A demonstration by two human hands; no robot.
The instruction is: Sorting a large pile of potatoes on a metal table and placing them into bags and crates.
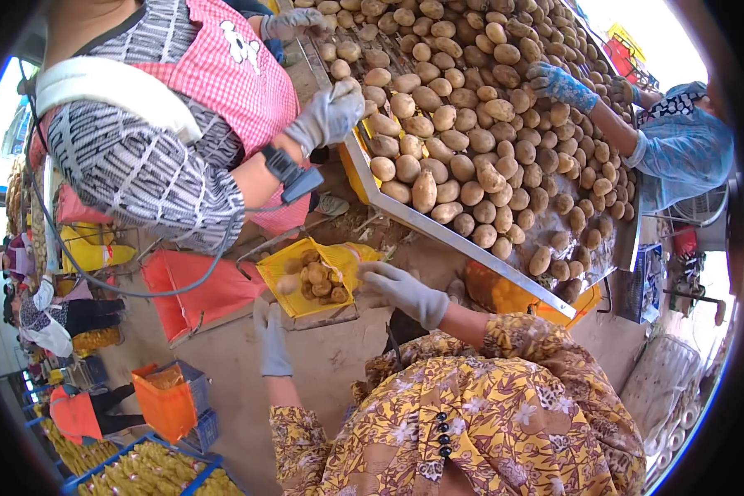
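Observation:
My left hand [273, 338], in a grey work glove, is held upright with its fingers extended and nothing in it. It is just beside the near left corner of a yellow mesh bag [304, 308]. Several potatoes [319, 274] lie inside the bag's open mouth. Near the bag's left side, a potato [287, 284] is blurred, and whether it is inside or above the mesh cannot be told. My right hand [406, 295], gloved in grey too, hovers at the bag's right side with fingers spread, palm down. I see no object in it.
A metal-edged sorting table [471, 265] heaped with potatoes [465, 142] stands ahead to the right. A co-worker's gloved hand [332, 115] is at its left edge; another's blue glove [561, 85] reaches in opposite. A red bag [192, 285] hangs left; an orange-lined crate [167, 397] stands behind.

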